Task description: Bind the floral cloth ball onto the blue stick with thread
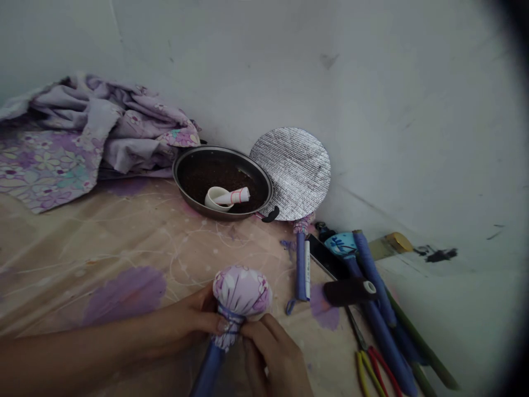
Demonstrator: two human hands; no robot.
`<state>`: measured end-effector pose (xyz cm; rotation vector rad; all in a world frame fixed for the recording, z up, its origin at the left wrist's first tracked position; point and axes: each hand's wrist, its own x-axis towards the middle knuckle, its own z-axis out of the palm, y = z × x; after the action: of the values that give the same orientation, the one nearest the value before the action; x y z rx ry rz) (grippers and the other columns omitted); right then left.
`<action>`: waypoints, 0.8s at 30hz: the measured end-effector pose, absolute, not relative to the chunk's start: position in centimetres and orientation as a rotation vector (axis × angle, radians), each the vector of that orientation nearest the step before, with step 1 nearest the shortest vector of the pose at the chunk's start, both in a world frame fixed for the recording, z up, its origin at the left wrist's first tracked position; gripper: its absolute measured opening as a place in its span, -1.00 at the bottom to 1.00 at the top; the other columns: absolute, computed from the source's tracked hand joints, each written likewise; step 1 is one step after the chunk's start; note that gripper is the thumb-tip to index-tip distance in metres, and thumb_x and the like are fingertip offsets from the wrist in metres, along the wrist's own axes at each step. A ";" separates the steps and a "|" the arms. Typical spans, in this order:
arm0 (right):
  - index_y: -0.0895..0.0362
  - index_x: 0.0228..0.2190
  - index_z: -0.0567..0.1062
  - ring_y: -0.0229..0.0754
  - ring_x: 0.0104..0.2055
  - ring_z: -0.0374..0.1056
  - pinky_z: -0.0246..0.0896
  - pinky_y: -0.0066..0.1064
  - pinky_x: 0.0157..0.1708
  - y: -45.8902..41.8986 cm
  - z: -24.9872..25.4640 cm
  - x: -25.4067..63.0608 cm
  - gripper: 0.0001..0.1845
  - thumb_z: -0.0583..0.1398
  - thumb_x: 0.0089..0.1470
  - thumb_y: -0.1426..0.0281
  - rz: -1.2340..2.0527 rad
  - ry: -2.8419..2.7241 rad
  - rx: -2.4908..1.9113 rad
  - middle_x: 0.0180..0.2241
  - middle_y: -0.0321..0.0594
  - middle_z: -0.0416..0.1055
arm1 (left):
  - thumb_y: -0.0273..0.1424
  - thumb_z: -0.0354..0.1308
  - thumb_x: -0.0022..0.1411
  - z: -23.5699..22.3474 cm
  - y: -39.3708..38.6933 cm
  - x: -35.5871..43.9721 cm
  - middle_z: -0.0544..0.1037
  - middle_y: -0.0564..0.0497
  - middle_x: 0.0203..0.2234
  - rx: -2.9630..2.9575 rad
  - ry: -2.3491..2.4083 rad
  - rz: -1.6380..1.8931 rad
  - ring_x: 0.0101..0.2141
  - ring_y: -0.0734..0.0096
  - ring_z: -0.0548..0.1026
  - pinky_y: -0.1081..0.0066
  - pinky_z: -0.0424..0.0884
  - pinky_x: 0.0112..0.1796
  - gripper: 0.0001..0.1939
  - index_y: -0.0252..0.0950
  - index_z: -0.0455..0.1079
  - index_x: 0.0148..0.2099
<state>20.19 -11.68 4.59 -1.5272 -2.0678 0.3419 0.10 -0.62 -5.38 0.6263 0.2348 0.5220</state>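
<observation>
Right at the bottom of the view, the left hand (185,320) and the right hand (270,353) are both curled closed around the neck of a floral cloth bundle (242,292), neither one open, each pressing in from its own side. The bundle is standing upright on the end of a blue tube (210,370), and a purple cord (230,315) is cinching the gathered cloth right at the fingers. So the binding at that neck is the step in hand, and it's calling for both hands to keep those gathers tight while the cord is seating.

Moving outward, a second blue tube (301,267) with a floral cap is lying just to the right, a white pen (307,270) touching it. Beyond that, more blue tubes (382,325) are crowding the corner beside red-and-yellow pliers (372,369), a dark roll (349,292) and a phone (326,256). Farther back, a dark pan (221,182) is holding a white cup (217,198), with a silver disc (291,173) leaning behind it and a heap of floral cloth (99,132) off to the left.

The fingers are hiding any knot, the cord's loose end can't be made out, and the frame's bottom edge is cutting off the tube and the right hand's wrist.
</observation>
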 end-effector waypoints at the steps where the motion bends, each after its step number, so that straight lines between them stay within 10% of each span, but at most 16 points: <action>1: 0.07 -0.09 0.71 -0.15 -0.27 0.71 0.61 -0.52 -0.18 -11.7 4.6 20.1 -0.52 0.15 0.36 0.80 0.340 -2.058 -1.529 -0.22 -0.19 0.71 | -0.35 0.77 0.18 -5.5 -0.6 0.1 0.86 0.01 -0.01 0.615 0.246 0.523 0.03 0.17 0.71 0.34 0.53 0.00 -0.25 -0.11 0.73 0.40; 24: 0.01 -0.15 0.61 -0.19 -0.27 0.70 0.49 -0.53 -0.19 -11.6 2.9 19.4 -0.62 0.17 0.40 0.73 0.373 -1.890 -1.502 -0.23 -0.28 0.69 | -0.43 0.78 -0.02 -6.3 -0.9 -0.1 0.84 0.10 -0.15 0.482 0.337 0.497 0.03 0.15 0.73 0.33 0.58 0.06 -0.26 -0.05 0.80 0.24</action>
<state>19.41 -11.57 2.93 -1.5023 -1.8898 0.3732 -0.12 -0.86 -6.31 0.4819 0.3374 0.4967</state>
